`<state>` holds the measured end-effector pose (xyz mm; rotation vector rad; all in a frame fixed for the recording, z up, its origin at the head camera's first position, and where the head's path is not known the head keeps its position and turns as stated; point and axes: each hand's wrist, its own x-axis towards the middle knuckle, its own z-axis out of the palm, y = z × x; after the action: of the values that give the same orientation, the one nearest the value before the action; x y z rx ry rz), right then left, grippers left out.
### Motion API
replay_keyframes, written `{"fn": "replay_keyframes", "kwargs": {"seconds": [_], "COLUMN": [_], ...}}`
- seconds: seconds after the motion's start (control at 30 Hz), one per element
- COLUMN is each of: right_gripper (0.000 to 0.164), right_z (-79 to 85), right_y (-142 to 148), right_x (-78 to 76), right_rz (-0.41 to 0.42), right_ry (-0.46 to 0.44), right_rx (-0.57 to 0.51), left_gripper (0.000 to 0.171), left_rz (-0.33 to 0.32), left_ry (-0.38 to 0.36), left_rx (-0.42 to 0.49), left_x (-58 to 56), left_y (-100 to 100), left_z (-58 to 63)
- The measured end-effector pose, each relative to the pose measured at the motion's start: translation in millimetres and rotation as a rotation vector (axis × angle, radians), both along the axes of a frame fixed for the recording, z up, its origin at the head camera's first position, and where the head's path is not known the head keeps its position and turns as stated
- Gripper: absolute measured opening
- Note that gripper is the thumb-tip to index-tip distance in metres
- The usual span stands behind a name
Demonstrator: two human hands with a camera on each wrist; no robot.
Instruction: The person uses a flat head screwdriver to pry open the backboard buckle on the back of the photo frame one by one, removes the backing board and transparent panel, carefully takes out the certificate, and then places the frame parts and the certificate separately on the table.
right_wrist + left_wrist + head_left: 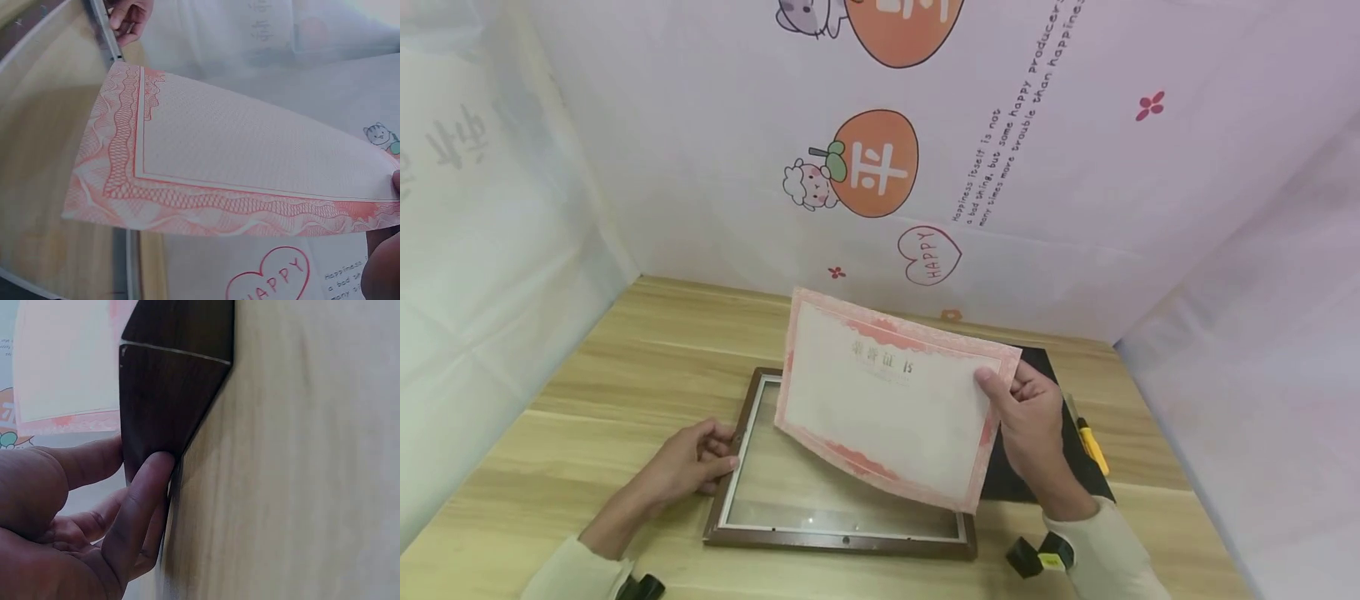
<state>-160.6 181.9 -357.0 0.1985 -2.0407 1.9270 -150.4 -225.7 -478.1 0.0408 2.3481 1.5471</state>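
Note:
A certificate sheet [880, 400] with a pink patterned border hangs tilted over the picture frame. My right hand [1032, 412] pinches its right edge, thumb on the printed face and fingers behind. The sheet bows slightly, its corner toward the camera in the right wrist view. Below it the brown picture frame [842, 542] lies on the table, a pane showing inside its pale inner edge. My left hand [688, 462] grips the frame's left side; in the left wrist view its fingers [140, 500] bend against the dark wood. The sheet covers the frame's upper right part.
A black flat panel [1011, 479] lies right of the frame, partly behind the sheet and right hand. Beside it rests a yellow-handled screwdriver [1093, 450]. A printed white curtain [1037, 275] stands behind the wooden table [587, 400], with sheeting at both sides.

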Motion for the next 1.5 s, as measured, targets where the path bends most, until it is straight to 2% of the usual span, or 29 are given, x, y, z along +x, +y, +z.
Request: {"fn": "replay_keyframes", "kwargs": {"seconds": [0.17, 0.27, 0.4, 0.53, 0.7, 0.8, 0.93, 1.17, 1.33, 1.5], "right_gripper": [0.012, 0.003, 0.018, 0.025, 0.032, 0.03, 0.018, 0.036, 0.036, 0.037], "right_z": [10.2, 16.8, 21.6, 22.0, 22.1, 21.3, 17.0, 6.0, -4.5, -16.4], "right_y": [-4.3, -8.7, -15.1, -23.3, -34.0, -38.5, -40.9, -38.7, -34.9, -31.0], "right_x": [-8.2, -16.8, -29.9, -45.3, -67.1, -80.1, -99.9, -135.1, -154.8, -167.0], "right_rz": [0.02, 0.028, 0.027, 0.043, 0.055, 0.045, 0.034, -0.021, -0.067, -0.073], "right_ry": [0.016, 0.048, 0.081, 0.114, 0.173, 0.181, 0.145, 0.021, -0.051, -0.133], "right_rx": [-0.024, -0.043, -0.052, -0.053, -0.123, -0.126, -0.112, -0.067, -0.031, -0.026], "left_gripper": [0.044, 0.044, 0.044, 0.046, 0.049, 0.049, 0.049, 0.053, 0.053, 0.053], "left_rz": [0.023, 0.029, 0.031, 0.01, -0.038, -0.05, -0.048, -0.068, -0.076, -0.086], "left_ry": [-0.034, -0.022, -0.018, -0.009, 0.003, 0.01, 0.001, 0.004, 0.009, 0.006], "left_rx": [0.001, -0.007, -0.004, 0.001, 0.017, 0.021, 0.03, 0.024, 0.026, 0.035], "left_x": [6.1, 6.9, 6.1, 5.9, 6.7, 7.1, 8.3, 11.5, 13.9, 15.2], "left_y": [0.7, 1.3, 0.4, -3.2, -6.7, -7.1, -7.3, -9.9, -10.3, -10.2], "left_z": [-2.8, -3.0, -2.7, -3.6, -3.4, -1.8, 0.6, 1.9, 1.5, 0.2]}}
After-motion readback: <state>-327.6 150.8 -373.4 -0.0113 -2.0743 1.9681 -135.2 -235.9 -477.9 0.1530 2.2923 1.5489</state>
